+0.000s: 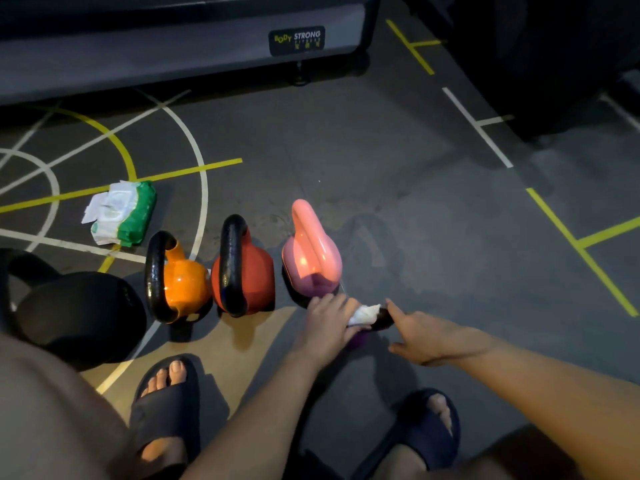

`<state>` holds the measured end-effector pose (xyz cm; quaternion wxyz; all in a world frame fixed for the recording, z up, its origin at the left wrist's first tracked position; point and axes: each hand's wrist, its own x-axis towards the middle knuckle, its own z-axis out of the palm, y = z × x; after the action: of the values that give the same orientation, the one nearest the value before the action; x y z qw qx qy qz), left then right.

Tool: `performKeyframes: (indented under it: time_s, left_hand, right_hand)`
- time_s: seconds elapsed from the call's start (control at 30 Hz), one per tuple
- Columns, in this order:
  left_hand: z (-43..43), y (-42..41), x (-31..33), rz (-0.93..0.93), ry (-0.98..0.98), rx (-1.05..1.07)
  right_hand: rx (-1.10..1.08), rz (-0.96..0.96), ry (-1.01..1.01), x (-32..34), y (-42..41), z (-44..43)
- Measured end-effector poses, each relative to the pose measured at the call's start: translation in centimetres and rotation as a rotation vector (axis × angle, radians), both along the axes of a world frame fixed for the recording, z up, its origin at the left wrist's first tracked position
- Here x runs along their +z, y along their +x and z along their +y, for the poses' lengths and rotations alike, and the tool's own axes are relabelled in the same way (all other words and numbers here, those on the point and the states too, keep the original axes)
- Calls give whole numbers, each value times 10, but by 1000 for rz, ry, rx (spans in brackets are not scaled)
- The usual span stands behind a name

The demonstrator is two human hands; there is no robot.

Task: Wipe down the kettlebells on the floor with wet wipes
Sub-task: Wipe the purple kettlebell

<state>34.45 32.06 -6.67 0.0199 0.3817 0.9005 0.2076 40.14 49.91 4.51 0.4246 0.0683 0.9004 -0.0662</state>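
Note:
Several kettlebells stand in a row on the floor: a large black kettlebell (79, 313), an orange kettlebell (180, 282), a red kettlebell (247, 271) and a pink kettlebell (311, 251). Right of the pink one, a purple kettlebell (358, 341) with a black handle (385, 320) is mostly hidden under my hands. My left hand (329, 323) presses a crumpled white wet wipe (363, 313) against that handle, fingers curled around the wipe. My right hand (426, 337) touches the handle's right end with a straight index finger.
A green and white pack of wet wipes (121, 213) lies open on the floor behind the orange kettlebell. My two feet in dark slides (166, 407) (426, 434) are near the bottom edge. A grey machine base (173, 46) runs along the back, and dark equipment (554, 64) stands at the right.

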Motion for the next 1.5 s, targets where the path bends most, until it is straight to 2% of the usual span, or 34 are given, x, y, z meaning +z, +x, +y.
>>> performKeyframes:
  time_s: [0.07,0.27,0.33,0.37,0.43,0.5,0.57,0.63,0.77,0.87,0.93,1.07,1.17,1.23,1.4,1.5]
  left_hand:
    - [-14,-4,-11,-166,183,84]
    - [-14,10,-16,-860,561,648]
    - [-4,17,-19,-1000,693,763]
    - [1,19,-19,-969,707,804]
    - [8,20,-14,-790,656,794]
    - [13,21,-2,-576,541,659]
    - [12,18,0,-485,447,575]
    - [2,16,-9,-538,432,611]
    - [-19,24,-35,-773,453,665]
    - [-9,30,-34,-914,576,708]
    - [-5,29,-36,-975,575,669]
    - [-26,27,-44,-1011,381,439]
    - [-35,24,-30,-1063,453,398]
    - [-34,26,-22,-1045,489,464]
    - [-42,31,-29,-788,398,517]
    - [-36,18,-35,-824,416,584]
  right_hand:
    - [-14,35,-9,-2,-4,-1]
    - [-44,79,23,-14,-13,-5]
    - [-42,68,45,-16,-15,-4]
    - [-38,63,56,-16,-16,-4]
    - [-34,64,80,-18,-18,-4]
    - [-37,64,98,-19,-20,-5]
    - [-42,60,101,-19,-21,-6]
    - [-40,65,87,-21,-23,-8]
    - [-38,69,74,-23,-22,-10]
    - [-62,88,73,-23,-20,-6]
    - [-69,88,73,-23,-19,-6]
    - [-51,57,88,-23,-25,-11]
    - [-41,25,83,-20,-32,-12]
    - [-20,22,64,-18,-36,-12]
    - [52,65,24,-18,-38,-21]
    - [48,93,3,-20,-35,-21]
